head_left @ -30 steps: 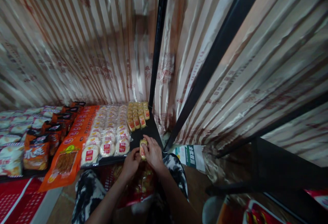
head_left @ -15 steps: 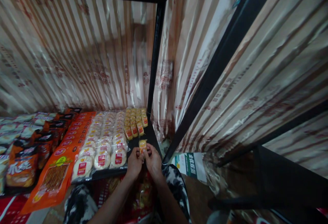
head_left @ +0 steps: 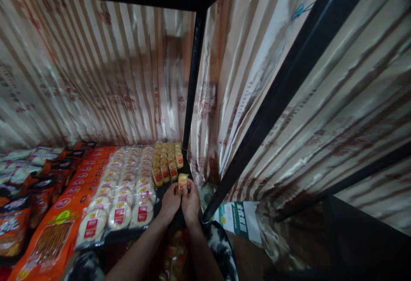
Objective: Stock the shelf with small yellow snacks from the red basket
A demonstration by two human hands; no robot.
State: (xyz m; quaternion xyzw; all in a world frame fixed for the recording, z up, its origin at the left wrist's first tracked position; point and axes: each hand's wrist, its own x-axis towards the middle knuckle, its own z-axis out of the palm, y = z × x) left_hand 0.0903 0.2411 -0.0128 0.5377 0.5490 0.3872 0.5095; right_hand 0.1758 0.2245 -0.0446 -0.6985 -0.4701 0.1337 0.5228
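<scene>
Snack packet (head_left: 183,182), one, yellow: pinched between the curled fingers of left hand (head_left: 171,199) and right hand (head_left: 190,200), now shifted closer to the packet rows (head_left: 164,172) at its eleven o'clock, bringing it before the shorter rightmost row (head_left: 179,159), at twelve.

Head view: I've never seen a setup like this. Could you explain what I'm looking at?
There's no machine here: a person works bare-handed, and the camera, worn on their head, looks forward and down. The right hand has a small yellow packet in its grip; the left hand is right beside it, though whether it also holds on is hard to tell. On the black shelf lie rows of yellow packets, round white packs, flat orange packs and, further left, orange-and-black bags.
</scene>
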